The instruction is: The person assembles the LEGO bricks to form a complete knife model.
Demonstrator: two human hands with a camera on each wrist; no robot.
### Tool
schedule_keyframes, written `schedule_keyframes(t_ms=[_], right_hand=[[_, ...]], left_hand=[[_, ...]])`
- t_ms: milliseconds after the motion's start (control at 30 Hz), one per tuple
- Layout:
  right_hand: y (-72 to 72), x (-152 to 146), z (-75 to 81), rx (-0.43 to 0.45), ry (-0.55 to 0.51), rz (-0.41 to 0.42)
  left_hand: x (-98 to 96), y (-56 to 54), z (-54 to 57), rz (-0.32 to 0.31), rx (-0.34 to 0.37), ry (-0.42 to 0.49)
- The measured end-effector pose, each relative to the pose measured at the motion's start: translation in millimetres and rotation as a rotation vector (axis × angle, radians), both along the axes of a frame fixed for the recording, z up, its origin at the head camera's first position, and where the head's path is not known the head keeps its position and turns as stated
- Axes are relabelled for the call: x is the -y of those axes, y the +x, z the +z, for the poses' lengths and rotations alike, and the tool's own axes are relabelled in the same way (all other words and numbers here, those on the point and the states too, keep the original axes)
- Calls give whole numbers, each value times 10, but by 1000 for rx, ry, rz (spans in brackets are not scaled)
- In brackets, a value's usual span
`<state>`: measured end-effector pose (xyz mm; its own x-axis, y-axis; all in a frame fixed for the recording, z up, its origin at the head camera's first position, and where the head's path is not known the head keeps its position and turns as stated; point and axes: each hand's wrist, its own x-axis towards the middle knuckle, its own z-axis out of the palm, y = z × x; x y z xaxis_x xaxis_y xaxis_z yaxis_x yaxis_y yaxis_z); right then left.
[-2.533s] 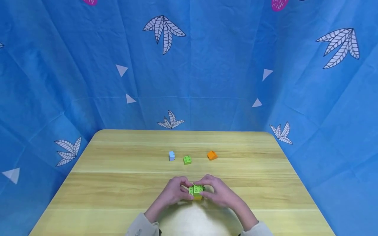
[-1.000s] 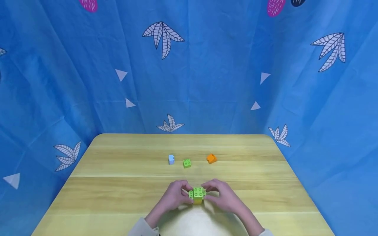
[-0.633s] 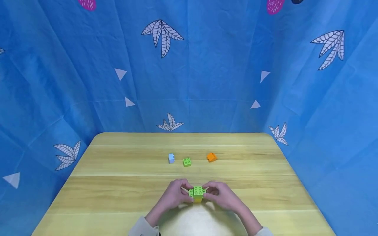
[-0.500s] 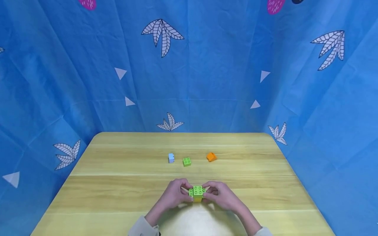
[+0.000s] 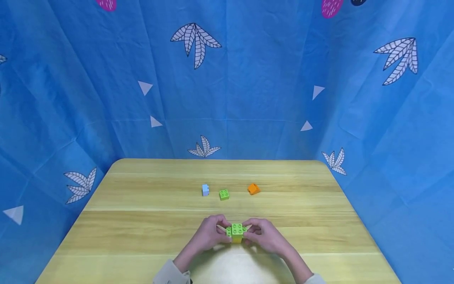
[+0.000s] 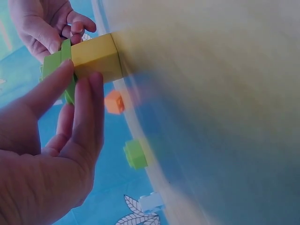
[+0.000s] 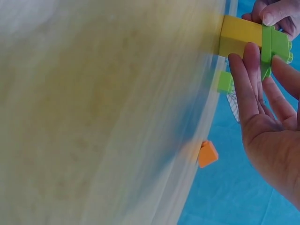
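At the table's near middle stands a stack of toy building bricks: a yellow block [image 6: 97,58] at the bottom, a flat green plate [image 7: 266,49] across it, and a green four-stud brick [image 5: 237,228] on top. The plate's studded ends jut out left and right of that brick. My left hand [image 5: 208,233] pinches the plate's left end between thumb and fingers. On the opposite side my right hand [image 5: 265,236] pinches the right end, its other fingers lying along the yellow block in the right wrist view.
Behind the stack, a light blue brick [image 5: 205,190], a small green brick [image 5: 224,195] and an orange sloped brick [image 5: 253,189] lie apart on the wooden table [image 5: 142,232]. A blue patterned cloth [image 5: 248,79] hangs around the table's back and sides.
My right hand's fingers have shifted from the top green brick to the plate's right end. The left hand keeps its grip. The loose bricks stay put; the head view tilts slightly.
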<state>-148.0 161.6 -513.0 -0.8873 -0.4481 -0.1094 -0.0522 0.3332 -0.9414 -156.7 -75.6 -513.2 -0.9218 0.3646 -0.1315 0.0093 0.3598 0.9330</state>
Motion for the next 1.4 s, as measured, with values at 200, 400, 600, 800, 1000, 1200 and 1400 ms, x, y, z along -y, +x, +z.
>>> schedule_keyframes(t_ms=[200, 400, 600, 800, 1000, 1200, 1400], right_hand=[[-3, 15, -4, -15, 29, 1], [13, 35, 10, -46, 63, 4], [8, 39, 12, -60, 92, 5], [11, 22, 29, -70, 97, -6], [19, 26, 49, -86, 135, -8], [10, 4, 45, -104, 153, -6], [-4, 9, 30, -89, 136, 0]], left_hand=[[141, -82, 32, -99, -17, -45], [437, -371, 60, -75, -98, -81], [654, -767, -5, 120, -204, -118], [781, -1087, -83, 186, -208, -203], [805, -1220, -105, 162, -159, -219], [723, -1284, -120, 170, -144, -221], [698, -1311, -109, 193, -161, -235]])
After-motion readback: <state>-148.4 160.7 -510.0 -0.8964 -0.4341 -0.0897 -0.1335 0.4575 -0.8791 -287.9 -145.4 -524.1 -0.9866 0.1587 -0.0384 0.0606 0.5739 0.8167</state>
